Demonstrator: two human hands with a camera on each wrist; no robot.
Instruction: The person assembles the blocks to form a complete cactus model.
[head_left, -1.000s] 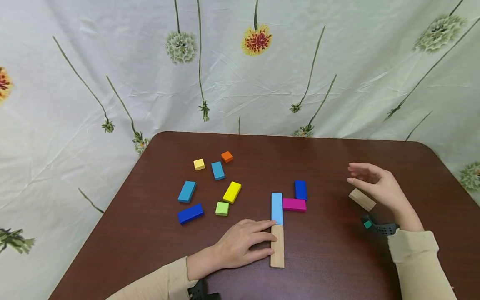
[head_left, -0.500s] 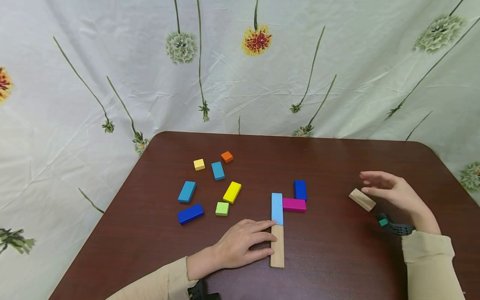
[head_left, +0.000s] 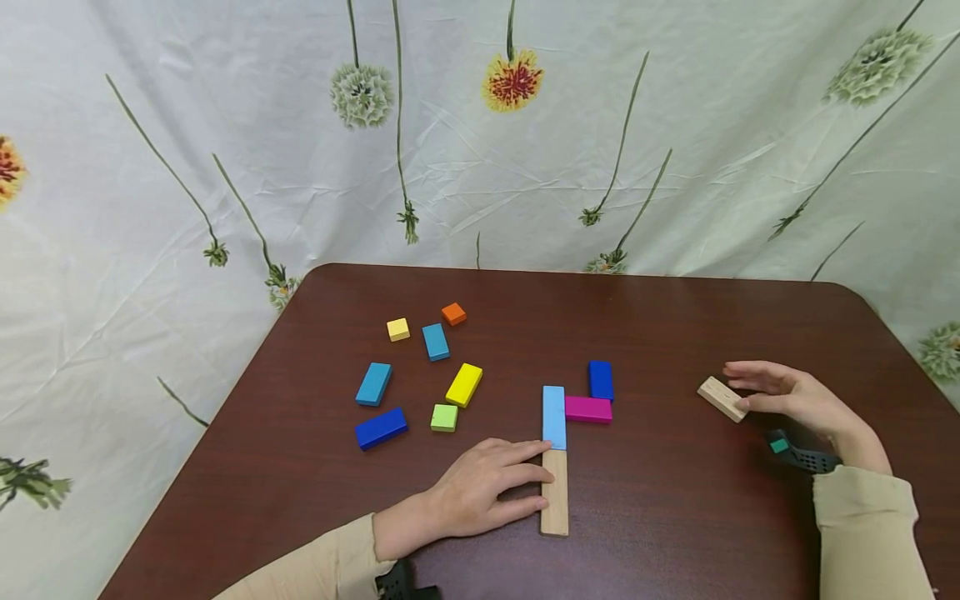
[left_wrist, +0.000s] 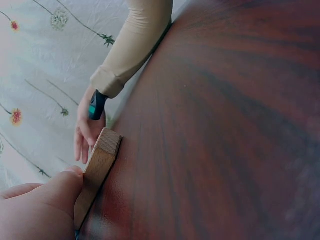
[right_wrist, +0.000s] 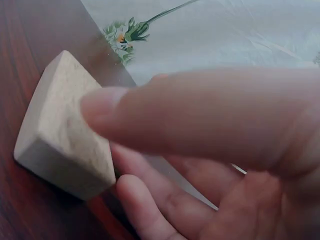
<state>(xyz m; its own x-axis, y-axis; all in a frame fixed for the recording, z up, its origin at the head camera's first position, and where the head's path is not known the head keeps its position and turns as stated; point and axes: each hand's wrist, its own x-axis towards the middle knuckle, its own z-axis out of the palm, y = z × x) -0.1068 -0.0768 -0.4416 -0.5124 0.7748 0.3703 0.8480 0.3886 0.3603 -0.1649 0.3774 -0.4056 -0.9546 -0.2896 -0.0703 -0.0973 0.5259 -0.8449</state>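
My left hand (head_left: 483, 492) lies with spread fingers along the left side of a long plain wooden block (head_left: 555, 508) and the light blue block (head_left: 554, 412) set end to end with it. In the left wrist view the thumb touches the wooden block (left_wrist: 97, 167). Over at the right, my right hand (head_left: 802, 404) holds a shorter plain wooden block (head_left: 718, 397) by its near right end. The right wrist view shows the thumb over this wooden block (right_wrist: 60, 125) and fingertips at its edge. A magenta block (head_left: 588, 409) adjoins the light blue one, with a dark blue block (head_left: 602, 380) behind it.
Left of the row lie loose blocks: a dark blue block (head_left: 382, 428), a green cube (head_left: 444, 417), a yellow block (head_left: 465, 385), two blue blocks (head_left: 374, 384), a pale yellow cube (head_left: 398, 329) and an orange cube (head_left: 453, 313). A floral cloth (head_left: 480, 150) hangs behind the brown table (head_left: 660, 325).
My right hand has drawn back towards the right and closed in on the short wooden block, which now sits slightly tilted. The left hand and the other blocks stay put.
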